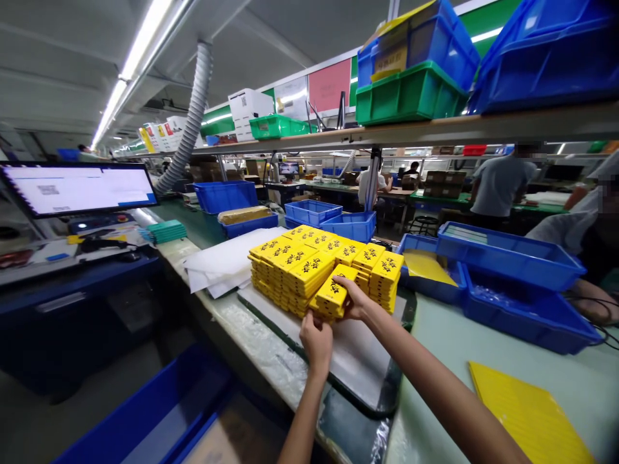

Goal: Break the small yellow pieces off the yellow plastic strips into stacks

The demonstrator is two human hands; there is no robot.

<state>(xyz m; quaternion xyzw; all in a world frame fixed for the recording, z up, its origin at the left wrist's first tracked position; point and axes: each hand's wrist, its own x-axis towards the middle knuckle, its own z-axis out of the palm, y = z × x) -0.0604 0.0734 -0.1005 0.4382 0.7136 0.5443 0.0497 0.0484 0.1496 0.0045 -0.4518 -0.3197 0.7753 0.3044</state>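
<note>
Many flat yellow pieces with black markings stand in stacks [290, 258] on a white sheet over a dark tray [360, 370]. At the near side of the stacks, my right hand [355, 298] grips a small stack of yellow pieces [333, 289], fingers on its top and right side. My left hand [316, 338] is closed at the lower left corner of that small stack, its fingertips pressed against the bottom edge. What the left fingertips pinch is too small to make out.
White sheets [222, 261] lie left of the stacks, by a monitor [80, 187]. Blue bins [527, 316] and a yellow sheet [529, 412] are on the right. An overhead shelf [435, 132] holds bins. A person's arm [592, 303] reaches in at right.
</note>
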